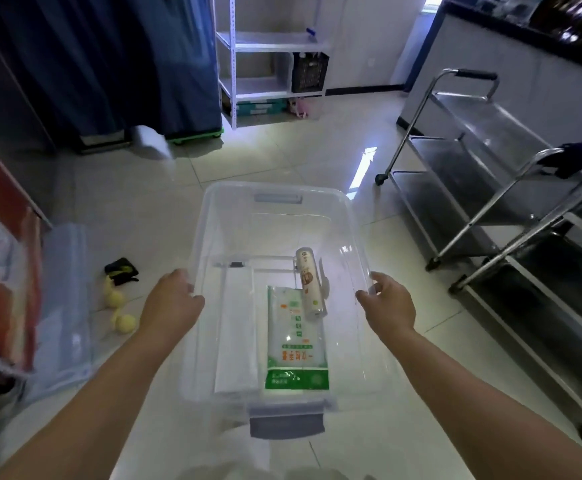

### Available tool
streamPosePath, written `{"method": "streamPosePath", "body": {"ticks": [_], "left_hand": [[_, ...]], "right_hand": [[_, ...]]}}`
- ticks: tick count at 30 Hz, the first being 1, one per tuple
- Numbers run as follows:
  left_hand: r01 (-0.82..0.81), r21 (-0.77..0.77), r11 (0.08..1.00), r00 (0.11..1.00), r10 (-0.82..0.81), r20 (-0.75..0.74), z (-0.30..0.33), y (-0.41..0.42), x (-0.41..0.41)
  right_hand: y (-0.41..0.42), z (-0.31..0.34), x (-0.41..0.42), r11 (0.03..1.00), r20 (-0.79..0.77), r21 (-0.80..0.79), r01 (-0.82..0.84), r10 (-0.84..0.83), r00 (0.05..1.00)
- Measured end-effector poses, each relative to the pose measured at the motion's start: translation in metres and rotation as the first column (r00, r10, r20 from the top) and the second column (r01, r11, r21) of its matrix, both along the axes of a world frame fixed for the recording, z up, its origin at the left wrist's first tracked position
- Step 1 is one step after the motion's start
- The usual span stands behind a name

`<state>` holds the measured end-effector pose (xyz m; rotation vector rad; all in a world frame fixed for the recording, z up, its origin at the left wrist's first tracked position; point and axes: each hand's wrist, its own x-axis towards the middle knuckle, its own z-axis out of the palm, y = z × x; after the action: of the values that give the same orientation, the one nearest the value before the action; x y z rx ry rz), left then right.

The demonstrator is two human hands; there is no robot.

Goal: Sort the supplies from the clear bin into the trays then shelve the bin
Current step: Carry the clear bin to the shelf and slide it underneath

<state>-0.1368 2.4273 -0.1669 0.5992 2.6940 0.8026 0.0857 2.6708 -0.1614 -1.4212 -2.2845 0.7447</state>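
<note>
I hold a clear plastic bin (pixel 275 194) with grey latches above the tiled floor. My left hand (pixel 172 303) grips its left rim and my right hand (pixel 388 304) grips its right rim. Inside lie a white roll (pixel 310 284) with printed wrapping, a flat white and green packet (pixel 296 344) beneath and beside it, and a long white box (pixel 236 327) along the left side. Steel trolleys with tray shelves (pixel 497 133) stand to the right.
A white shelf rack (pixel 272 43) stands at the far wall with a dark crate (pixel 309 72). Blue curtains hang at back left. A clear lid (pixel 64 306) leans at left, near yellow balls (pixel 120 310) and a black item on the floor.
</note>
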Motion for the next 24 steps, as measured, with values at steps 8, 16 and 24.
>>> {"method": "streamPosePath", "body": {"ticks": [8,16,24], "left_hand": [[0.026,-0.015,1.0,0.999,-0.025,0.045,0.021,0.179,-0.161],[0.078,-0.076,0.994,0.991,-0.07,0.111,-0.001,0.361,-0.26],[0.017,-0.086,0.996,0.995,-0.008,0.103,0.009,0.548,-0.368]], "right_hand": [[0.146,0.01,-0.133,0.987,-0.079,-0.061,0.149,-0.153,0.985],[0.32,-0.004,-0.224,0.977,-0.071,-0.124,0.175,-0.185,0.98],[0.528,-0.003,-0.345,0.979,-0.093,-0.172,0.106,-0.123,0.988]]}}
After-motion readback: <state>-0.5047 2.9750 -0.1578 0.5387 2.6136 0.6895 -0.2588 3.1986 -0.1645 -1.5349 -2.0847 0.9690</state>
